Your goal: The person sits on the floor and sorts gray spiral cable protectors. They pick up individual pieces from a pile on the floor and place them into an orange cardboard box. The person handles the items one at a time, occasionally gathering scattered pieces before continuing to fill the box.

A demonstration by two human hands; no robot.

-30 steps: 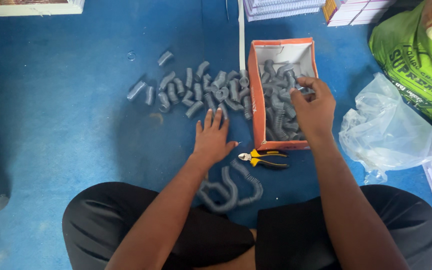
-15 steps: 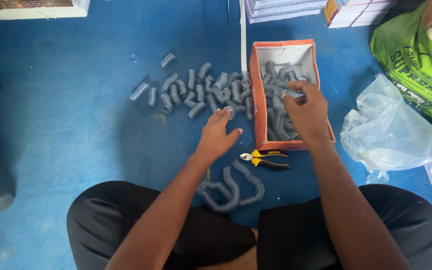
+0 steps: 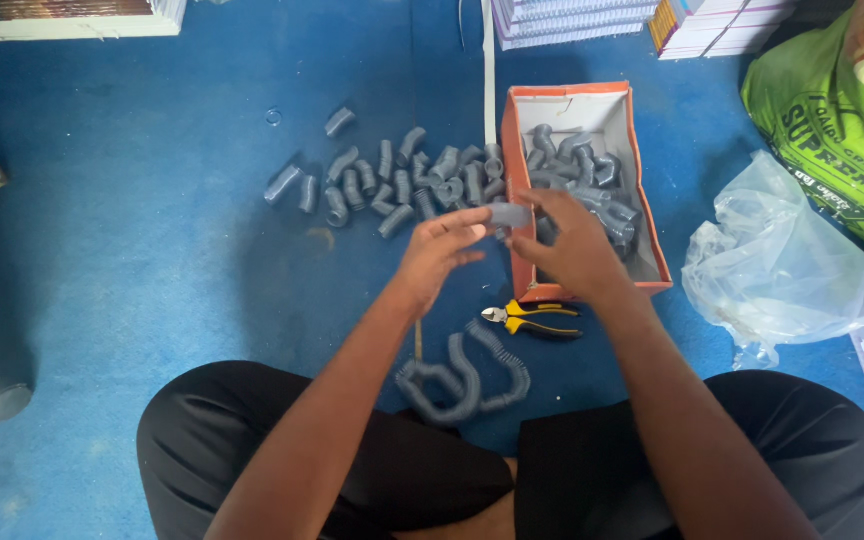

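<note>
a short grey tube piece (image 3: 510, 214) is pinched between left hand (image 3: 436, 258) and right hand (image 3: 572, 250), the box (image 3: 515, 180) at twelve o'clock.

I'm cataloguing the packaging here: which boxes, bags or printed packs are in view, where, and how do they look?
Cardboard box: centre floor, orange outside, white inside, open, holding grey tube pieces.
Printed sack: top right, green with dark lettering.
Plastic bag: right of the box, clear, crumpled.
Stacked booklets: top edge, pale, flat.

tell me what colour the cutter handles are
Yellow with black, on the cutters in the head view.
</note>
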